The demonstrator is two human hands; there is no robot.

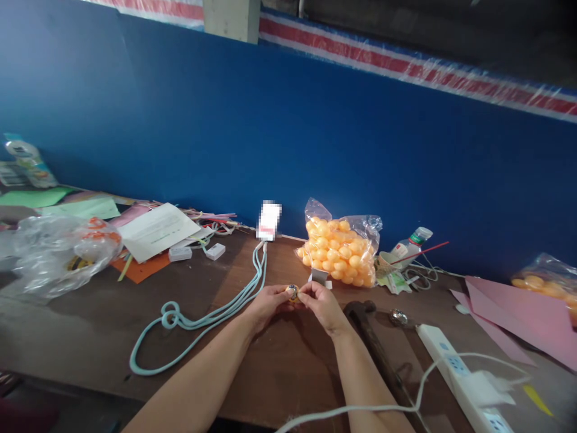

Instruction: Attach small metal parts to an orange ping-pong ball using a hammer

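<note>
Both my hands meet over the middle of the brown table (288,373). A small round ball (293,292), golden with a shiny dark-and-silver patch on top, is pinched between them. My left hand (269,305) closes on the ball from the left, its thumb near the patch. From the right, my right hand (325,305) pinches the patch side with thumb and fingertips; the other fingers curl in. Just beyond it lies a small grey and white piece (320,276), in front of a clear bag of orange balls (336,255).
A phone (269,221) on a light blue cord (216,317) leans at the back wall. Right of my forearm are a hammer (363,319), a silvery ball (398,317) and a power strip (451,355) with a white cable. Papers (157,231) and a plastic bag (58,252) lie left.
</note>
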